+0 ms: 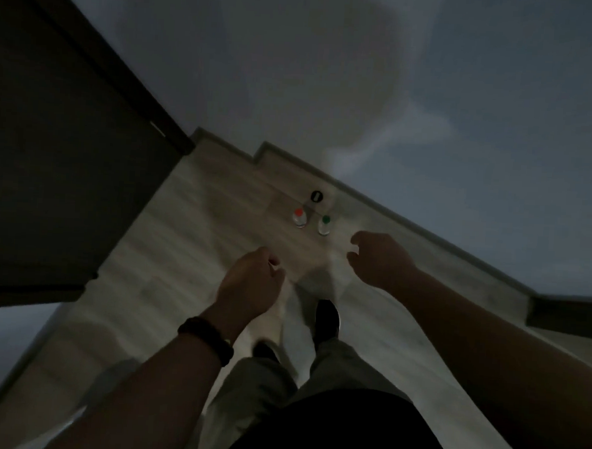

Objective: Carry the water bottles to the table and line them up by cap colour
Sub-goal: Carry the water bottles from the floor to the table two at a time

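Dim, blurry frame, looking straight down. A grey wall fills the top half. A dark panel takes the left side, door or cabinet, cannot tell which. The pale plank floor runs diagonally between them, with a skirting board along the foot of the wall.

The person is standing: dark top, light trousers, one dark shoe forward on the floor. Both bare forearms reach forward and down.

Left grip: fingers curled into the palm, clenched on nothing. It hangs over the floor, short of the bottles. Right grip: fingers loosely hooked, thumb apart from them, released, nothing in it. It is near the green-capped bottle, to that bottle's right, not touching it. There is a black wristband on the left wrist.

Task items — three clear bottles, all upright on the floor close to the skirting board, none held:
- red-capped bottle, leftmost
- green-capped bottle, just beside the red one on its right, a small gap between them
- black-capped bottle, behind those two, nearer the wall, roughly between them; there is a pale mark on the cap, too blurred to read
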`<state>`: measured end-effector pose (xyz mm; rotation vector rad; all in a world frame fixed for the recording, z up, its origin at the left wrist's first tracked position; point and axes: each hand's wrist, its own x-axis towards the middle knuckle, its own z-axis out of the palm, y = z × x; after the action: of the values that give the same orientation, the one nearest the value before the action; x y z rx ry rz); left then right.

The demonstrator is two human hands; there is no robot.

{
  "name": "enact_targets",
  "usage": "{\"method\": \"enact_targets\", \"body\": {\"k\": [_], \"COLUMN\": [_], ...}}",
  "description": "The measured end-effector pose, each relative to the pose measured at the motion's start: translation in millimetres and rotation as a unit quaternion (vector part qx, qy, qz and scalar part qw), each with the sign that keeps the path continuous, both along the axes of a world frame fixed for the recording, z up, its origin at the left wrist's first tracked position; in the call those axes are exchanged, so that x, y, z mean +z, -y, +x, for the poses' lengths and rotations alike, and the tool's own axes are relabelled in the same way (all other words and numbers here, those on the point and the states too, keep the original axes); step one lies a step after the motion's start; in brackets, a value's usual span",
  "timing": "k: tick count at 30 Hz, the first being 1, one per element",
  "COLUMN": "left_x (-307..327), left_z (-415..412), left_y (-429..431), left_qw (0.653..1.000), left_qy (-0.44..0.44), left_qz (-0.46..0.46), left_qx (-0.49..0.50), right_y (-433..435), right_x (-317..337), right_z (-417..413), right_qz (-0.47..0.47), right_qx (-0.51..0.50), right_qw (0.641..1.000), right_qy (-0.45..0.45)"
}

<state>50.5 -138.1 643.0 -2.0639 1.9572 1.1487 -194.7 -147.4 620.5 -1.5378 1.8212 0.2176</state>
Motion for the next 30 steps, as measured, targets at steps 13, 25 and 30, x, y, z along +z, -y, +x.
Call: {"method": "enact_targets", "body": {"k": [13, 25, 30], "left_x": [-283, -556, -604], "left_z": [43, 39, 25], "left_y": [197, 237, 239], "left_qw": [0.988, 0.984, 0.983], "left_qy": [0.023, 0.013, -0.027], "left_qz": [0.095, 0.11, 0.088], "left_qx": [-0.122, -0.141, -0.159], "right_y": [51, 123, 152], "right_x": [-272, -545, -594], "right_z": [78, 79, 68], "right_qz": [0.124, -0.026, -0.108], "right_qx": [-0.333, -0.534, -0.52], "right_qw": [0.932, 0.836, 0.832], "right_qy": [0.063, 0.125, 0.163]}}
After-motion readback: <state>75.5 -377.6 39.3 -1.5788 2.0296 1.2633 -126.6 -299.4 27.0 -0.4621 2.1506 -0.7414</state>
